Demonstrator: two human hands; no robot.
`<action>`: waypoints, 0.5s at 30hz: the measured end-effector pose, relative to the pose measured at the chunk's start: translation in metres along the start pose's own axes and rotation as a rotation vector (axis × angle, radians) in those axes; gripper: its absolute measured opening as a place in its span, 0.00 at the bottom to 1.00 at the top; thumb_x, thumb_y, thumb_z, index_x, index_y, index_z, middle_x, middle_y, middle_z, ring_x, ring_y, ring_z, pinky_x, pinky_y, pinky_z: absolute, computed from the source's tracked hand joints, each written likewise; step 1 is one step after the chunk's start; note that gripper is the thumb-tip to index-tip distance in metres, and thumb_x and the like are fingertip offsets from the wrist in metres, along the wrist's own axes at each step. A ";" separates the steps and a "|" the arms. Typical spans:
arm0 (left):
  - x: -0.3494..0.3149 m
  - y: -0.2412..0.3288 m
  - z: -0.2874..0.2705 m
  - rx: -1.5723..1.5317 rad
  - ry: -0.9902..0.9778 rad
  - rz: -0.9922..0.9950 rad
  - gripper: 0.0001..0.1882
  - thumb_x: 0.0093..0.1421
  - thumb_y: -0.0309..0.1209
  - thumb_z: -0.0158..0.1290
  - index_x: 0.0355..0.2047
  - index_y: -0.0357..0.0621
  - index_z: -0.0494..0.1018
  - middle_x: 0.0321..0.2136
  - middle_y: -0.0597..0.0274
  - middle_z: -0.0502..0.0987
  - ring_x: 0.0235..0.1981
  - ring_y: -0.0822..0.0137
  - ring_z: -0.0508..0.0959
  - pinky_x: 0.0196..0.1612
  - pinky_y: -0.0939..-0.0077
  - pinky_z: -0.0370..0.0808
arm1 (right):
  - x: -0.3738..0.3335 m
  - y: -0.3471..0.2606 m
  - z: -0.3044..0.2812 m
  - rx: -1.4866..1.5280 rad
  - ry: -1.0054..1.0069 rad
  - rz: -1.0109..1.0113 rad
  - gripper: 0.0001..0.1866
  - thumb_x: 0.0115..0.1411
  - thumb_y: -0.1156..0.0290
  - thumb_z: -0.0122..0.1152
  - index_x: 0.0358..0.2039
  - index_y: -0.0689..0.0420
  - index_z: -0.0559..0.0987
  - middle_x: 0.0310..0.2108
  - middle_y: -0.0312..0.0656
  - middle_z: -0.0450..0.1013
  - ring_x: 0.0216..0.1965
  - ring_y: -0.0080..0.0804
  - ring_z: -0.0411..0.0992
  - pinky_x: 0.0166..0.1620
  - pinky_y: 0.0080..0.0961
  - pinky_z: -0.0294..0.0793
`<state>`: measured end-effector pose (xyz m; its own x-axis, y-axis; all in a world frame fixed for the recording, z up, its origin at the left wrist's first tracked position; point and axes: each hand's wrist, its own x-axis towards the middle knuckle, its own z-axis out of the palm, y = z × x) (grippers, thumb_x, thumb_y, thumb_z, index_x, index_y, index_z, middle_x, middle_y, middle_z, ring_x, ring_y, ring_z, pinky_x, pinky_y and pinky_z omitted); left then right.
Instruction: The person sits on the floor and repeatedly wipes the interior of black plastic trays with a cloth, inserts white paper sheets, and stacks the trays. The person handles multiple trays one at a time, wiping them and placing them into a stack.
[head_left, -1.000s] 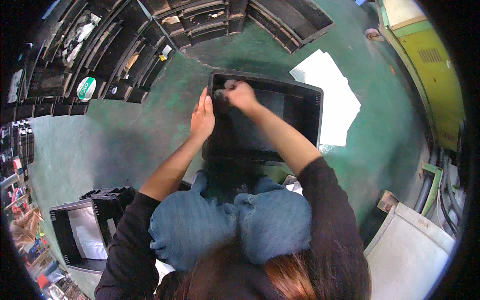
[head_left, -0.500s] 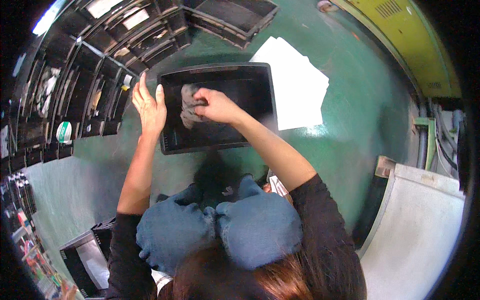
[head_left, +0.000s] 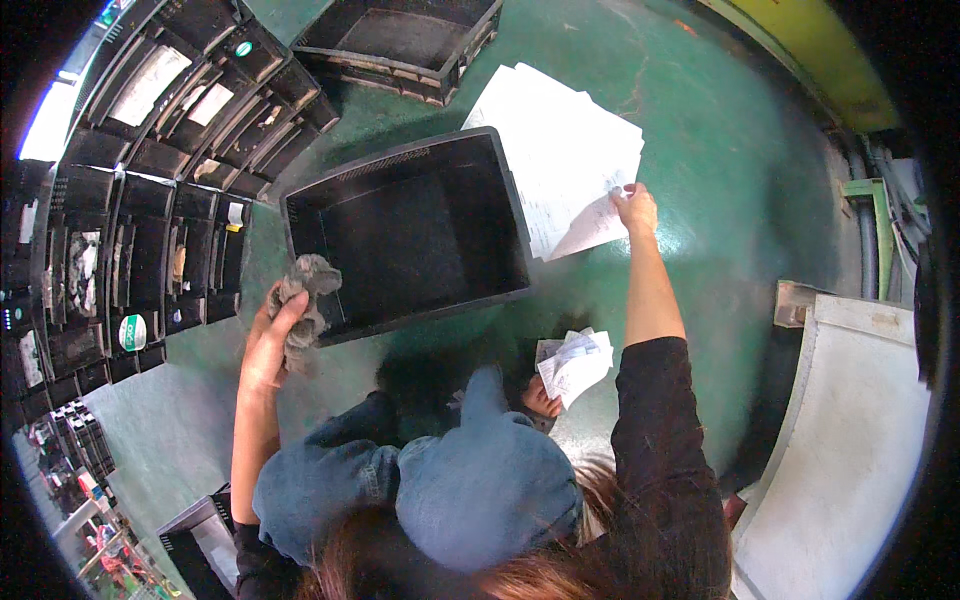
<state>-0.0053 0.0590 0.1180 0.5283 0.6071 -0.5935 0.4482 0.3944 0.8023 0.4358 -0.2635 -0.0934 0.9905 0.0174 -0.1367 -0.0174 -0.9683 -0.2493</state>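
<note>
My left hand (head_left: pixel 268 340) is closed round a crumpled grey rag (head_left: pixel 312 290) at the near left corner of a black plastic crate (head_left: pixel 420 215). The crate sits on the green floor with its open side up, and nothing shows inside. To its right lies a fanned pile of large white paper sheets (head_left: pixel 560 150). My right hand (head_left: pixel 637 210) pinches the near right edge of the top sheet, which bends up a little there. Close to my knees is a small bunch of white slips (head_left: pixel 576 365); what is under it is partly hidden.
Black crates (head_left: pixel 140 250) are stacked at the left, some with papers in them. Another black crate (head_left: pixel 400 40) stands at the far side. A white panel (head_left: pixel 840 440) is at the near right, with pipes (head_left: pixel 868 240) beyond it. A small black box (head_left: pixel 200 540) sits near left.
The rag has passed from my right hand inside the crate to my left hand at its corner. My right hand has moved right onto the paper sheets. The crate now appears slightly turned.
</note>
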 end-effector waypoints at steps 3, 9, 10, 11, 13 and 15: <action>-0.007 -0.004 0.007 0.062 0.046 -0.029 0.31 0.55 0.40 0.57 0.54 0.35 0.64 0.46 0.58 0.71 0.47 0.67 0.70 0.49 0.76 0.66 | 0.007 0.003 0.012 -0.008 -0.207 0.080 0.22 0.45 0.59 0.67 0.41 0.51 0.79 0.42 0.44 0.75 0.45 0.38 0.73 0.47 0.34 0.72; -0.014 -0.008 0.020 0.266 0.009 0.036 0.30 0.55 0.41 0.57 0.53 0.38 0.64 0.45 0.57 0.72 0.47 0.65 0.70 0.49 0.73 0.66 | 0.017 -0.009 -0.065 0.544 -0.558 0.187 0.20 0.47 0.62 0.64 0.39 0.59 0.80 0.36 0.46 0.77 0.36 0.34 0.75 0.41 0.30 0.74; -0.014 -0.010 0.021 0.280 0.024 0.024 0.30 0.55 0.42 0.57 0.53 0.38 0.65 0.45 0.57 0.72 0.46 0.65 0.71 0.49 0.73 0.66 | 0.013 -0.018 -0.086 0.599 -0.429 0.134 0.18 0.47 0.64 0.63 0.38 0.58 0.79 0.34 0.42 0.76 0.36 0.33 0.75 0.40 0.30 0.73; -0.013 -0.010 0.022 0.298 0.042 0.038 0.30 0.55 0.42 0.57 0.53 0.38 0.65 0.45 0.57 0.72 0.46 0.65 0.71 0.50 0.73 0.66 | 0.006 -0.030 -0.109 0.618 -0.298 0.163 0.16 0.47 0.66 0.63 0.37 0.58 0.78 0.33 0.39 0.76 0.36 0.32 0.74 0.40 0.30 0.73; -0.009 -0.011 0.025 0.223 -0.006 0.032 0.30 0.54 0.42 0.57 0.53 0.38 0.65 0.44 0.58 0.73 0.44 0.65 0.72 0.49 0.73 0.66 | -0.023 -0.065 -0.148 0.755 -0.184 -0.175 0.10 0.51 0.72 0.59 0.35 0.58 0.76 0.37 0.39 0.74 0.39 0.32 0.73 0.40 0.28 0.72; -0.007 -0.010 0.026 0.216 0.009 0.048 0.30 0.55 0.42 0.57 0.53 0.38 0.65 0.44 0.58 0.73 0.43 0.66 0.72 0.49 0.74 0.67 | -0.078 -0.109 -0.156 0.684 0.030 -0.746 0.06 0.53 0.76 0.56 0.33 0.58 0.74 0.42 0.42 0.72 0.41 0.33 0.72 0.41 0.28 0.72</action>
<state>0.0059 0.0330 0.1125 0.5469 0.6280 -0.5537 0.5672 0.2086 0.7968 0.3822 -0.1978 0.0938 0.7831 0.5446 0.3004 0.5425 -0.3618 -0.7582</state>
